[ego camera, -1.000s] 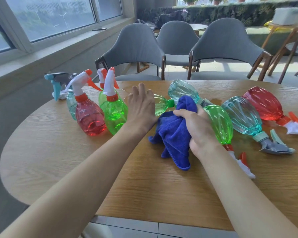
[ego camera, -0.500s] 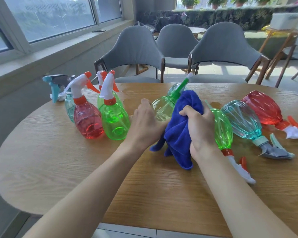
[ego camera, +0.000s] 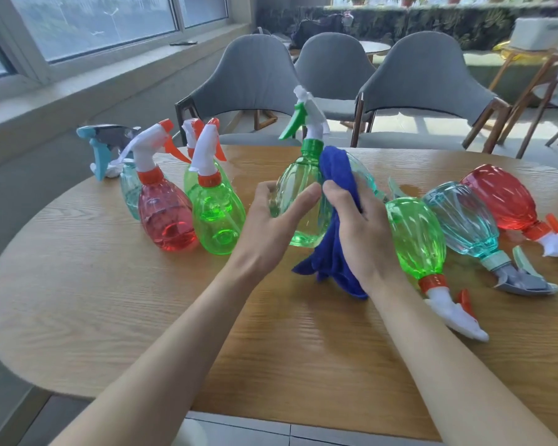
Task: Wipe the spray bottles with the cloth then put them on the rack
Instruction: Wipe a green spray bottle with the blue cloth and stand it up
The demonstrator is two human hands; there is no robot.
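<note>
My left fingers (ego camera: 298, 199) clasp the upright pale-green plastic spray bottle (ego camera: 298, 178), my right fingers (ego camera: 342, 194) bunching the blue terry cloth (ego camera: 335, 169); a loose clasp risks toppling it.

Spray bottles (ego camera: 298, 194), nine in all: green bottles (ego camera: 219, 214), four; teal bottles (ego camera: 464, 217), three; red bottles (ego camera: 166, 217), two. Blue cloth (ego camera: 335, 175), one. Grey chairs (ego camera: 248, 78), three, far side. Wooden table (ego camera: 110, 300), one.

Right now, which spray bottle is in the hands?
The pale green bottle with the green trigger: the left hand grips it and the right hand presses the blue cloth on it. The rest stand or lie on the table.
</note>
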